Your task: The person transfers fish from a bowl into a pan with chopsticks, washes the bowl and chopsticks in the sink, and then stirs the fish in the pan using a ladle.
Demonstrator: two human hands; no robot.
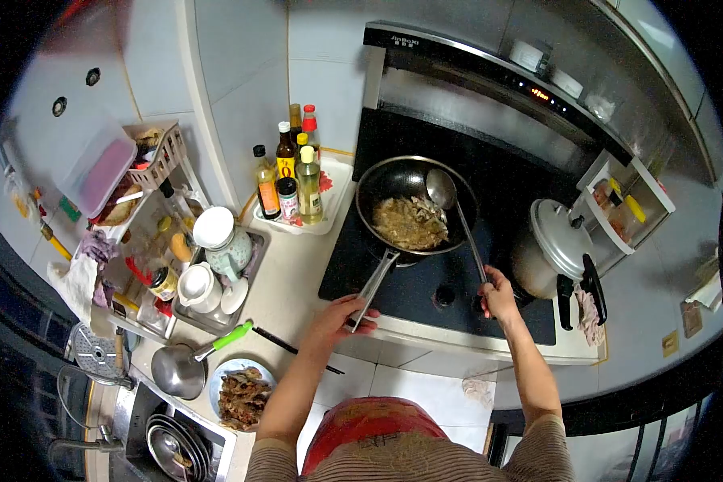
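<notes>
Wok (376,186) stands with left hand (344,318) curled round its handle (376,283) (right hand (500,296) clasps ladle (440,189)).

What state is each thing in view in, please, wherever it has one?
Wok: uncovered, food inside
Ladle: head inside wok
Left hand: holding wok handle
Right hand: gripping ladle
Pressure cooker: lidded
Bottles: upright, capped
Plate: heaped with browned pieces
Hood display: lit
</notes>
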